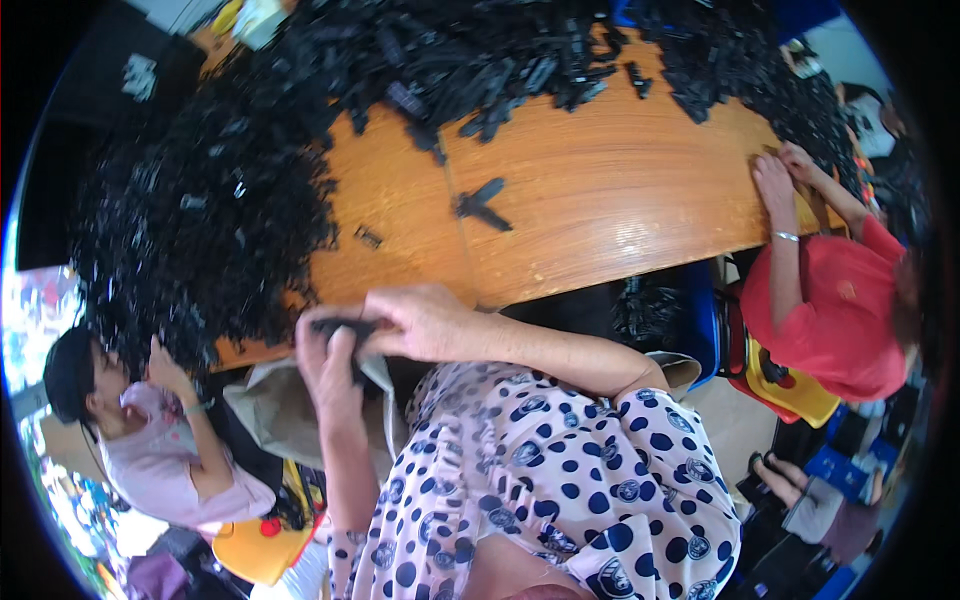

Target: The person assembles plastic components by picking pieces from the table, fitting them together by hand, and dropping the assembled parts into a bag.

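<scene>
My left hand [330,368] and my right hand [425,322] meet just past the table's near edge. Between them is a small dark piece [340,326], gripped by the fingers of both. It looks like black plastic or fabric, but its exact kind is partly hidden by my fingers. On the wooden table [620,200] ahead lie a forked black piece [484,206] and a small black clip-like part [368,236]. To the left, a large heap of black parts [200,210] comes close to my hands.
More black parts [470,60] are piled along the far side. A pale open bag [275,405] hangs below the near edge. One person [180,440] sits at left, another in red [830,310] works at right. A blue bin [703,325] and yellow chair [800,392] stand at right.
</scene>
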Demonstrator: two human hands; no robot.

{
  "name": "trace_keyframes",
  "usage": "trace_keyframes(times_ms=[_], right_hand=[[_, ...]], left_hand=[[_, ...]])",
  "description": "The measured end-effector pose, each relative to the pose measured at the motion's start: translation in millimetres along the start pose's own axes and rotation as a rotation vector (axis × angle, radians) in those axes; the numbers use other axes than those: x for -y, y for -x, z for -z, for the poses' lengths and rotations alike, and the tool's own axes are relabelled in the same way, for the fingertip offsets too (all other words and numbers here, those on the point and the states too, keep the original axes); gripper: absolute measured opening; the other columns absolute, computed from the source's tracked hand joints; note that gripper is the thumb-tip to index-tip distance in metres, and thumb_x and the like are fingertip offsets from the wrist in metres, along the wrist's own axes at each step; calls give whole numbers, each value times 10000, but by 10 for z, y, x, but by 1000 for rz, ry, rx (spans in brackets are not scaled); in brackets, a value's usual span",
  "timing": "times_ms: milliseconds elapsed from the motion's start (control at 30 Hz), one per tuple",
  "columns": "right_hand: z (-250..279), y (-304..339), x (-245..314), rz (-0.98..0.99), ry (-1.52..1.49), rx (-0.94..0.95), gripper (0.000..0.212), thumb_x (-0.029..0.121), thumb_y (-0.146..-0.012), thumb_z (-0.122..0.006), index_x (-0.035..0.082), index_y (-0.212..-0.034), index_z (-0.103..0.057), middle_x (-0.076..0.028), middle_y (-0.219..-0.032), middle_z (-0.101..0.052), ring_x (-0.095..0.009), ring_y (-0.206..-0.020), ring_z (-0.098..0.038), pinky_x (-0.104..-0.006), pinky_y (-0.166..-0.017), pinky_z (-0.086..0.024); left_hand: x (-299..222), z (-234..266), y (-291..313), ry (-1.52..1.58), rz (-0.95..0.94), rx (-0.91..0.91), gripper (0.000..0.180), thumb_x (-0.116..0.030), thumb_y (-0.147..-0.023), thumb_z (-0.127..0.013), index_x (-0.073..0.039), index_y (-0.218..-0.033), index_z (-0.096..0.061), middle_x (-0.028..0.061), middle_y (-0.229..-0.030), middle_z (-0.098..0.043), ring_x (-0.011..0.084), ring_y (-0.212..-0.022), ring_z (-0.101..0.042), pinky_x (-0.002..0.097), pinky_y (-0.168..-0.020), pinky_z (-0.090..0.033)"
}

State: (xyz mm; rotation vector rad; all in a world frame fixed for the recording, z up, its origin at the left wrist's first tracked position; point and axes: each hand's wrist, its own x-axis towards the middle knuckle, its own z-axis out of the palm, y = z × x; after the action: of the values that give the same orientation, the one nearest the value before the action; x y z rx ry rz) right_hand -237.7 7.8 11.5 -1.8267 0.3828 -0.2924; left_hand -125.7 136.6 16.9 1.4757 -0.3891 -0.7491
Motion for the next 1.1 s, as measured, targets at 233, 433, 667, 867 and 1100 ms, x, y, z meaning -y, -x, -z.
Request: trace_keyframes(times_ms=[233,433,667,867,1100], right_hand=[[1631,204,-903,55,174,-876,167,157,-814,-636,31,-919,-608,-111,-834,-596,-219,-751,-588,-342,-664,-484],[3355,425,-1788,-126,1011,-1007,329,15,-773,-587,154,-1071,-584,-166,-1045,-530,-359,-930,-568,-443,-797,-491],[3409,424,-1598,-231,1139,-654,225,199,-804,-668,83,-991,-617,-98,-960,-611,-308,-917,-599,-407,-773,-494],[2512,451,-1243,-242,216,-587,175,207,-802,-704,65,-855,-617,-21,-786,-629,-123,-717,-562,-288,-654,-460],[1448,438,-649,-41,-606,-568,404,23,-845,-643,57,-1209,-472,-47,-954,-567,-98,-751,-597,-218,-676,-515]], left_hand=[[191,1642,402,-1059,233,-65,288,-121,-755,-692,-23,-1003,-584,118,-899,-599,258,-846,-561,324,-795,-436],[-86,1258,345,-1652,-222,4,338,-135,-771,-685,-28,-1081,-605,177,-1086,-611,354,-1055,-540,429,-889,-429],[-12,-807,-309,-911,-379,467,286,-110,-833,-648,-26,-1101,-589,155,-944,-646,269,-790,-656,336,-700,-517],[142,-1552,-646,-1258,-551,525,258,-182,-851,-627,-62,-1058,-531,170,-860,-606,355,-741,-623,433,-622,-506],[405,-1255,-901,-1181,-586,348,179,-86,-843,-629,-42,-963,-504,148,-861,-612,304,-727,-642,379,-627,-513]])
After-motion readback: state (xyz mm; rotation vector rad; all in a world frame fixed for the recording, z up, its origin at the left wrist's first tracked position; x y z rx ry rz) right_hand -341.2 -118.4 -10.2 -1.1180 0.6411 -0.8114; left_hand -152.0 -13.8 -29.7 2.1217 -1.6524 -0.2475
